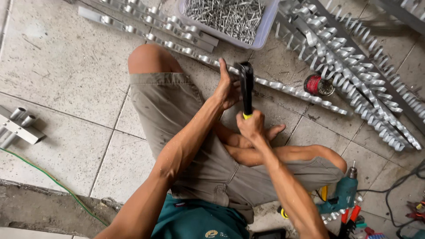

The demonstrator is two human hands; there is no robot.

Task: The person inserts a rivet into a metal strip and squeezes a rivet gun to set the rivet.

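I sit cross-legged on a tiled floor. My right hand (pixel 250 126) grips the yellow-ended handle of a black hammer (pixel 246 86), its head raised over a long metal strip (pixel 283 87) fitted with several short tube rings. My left hand (pixel 226 88) rests on that strip just left of the hammer head, fingers curled against it. The strip runs diagonally from upper left to right across the floor in front of my knee.
A clear plastic tub of nails (pixel 226 17) stands beyond the strip. More ringed strips (pixel 354 66) pile up at right, a red wire spool (pixel 318 85) beside them. A teal power drill (pixel 343 197) lies by my right knee. A small metal bracket (pixel 17 128) and a green cable (pixel 44 175) lie left.
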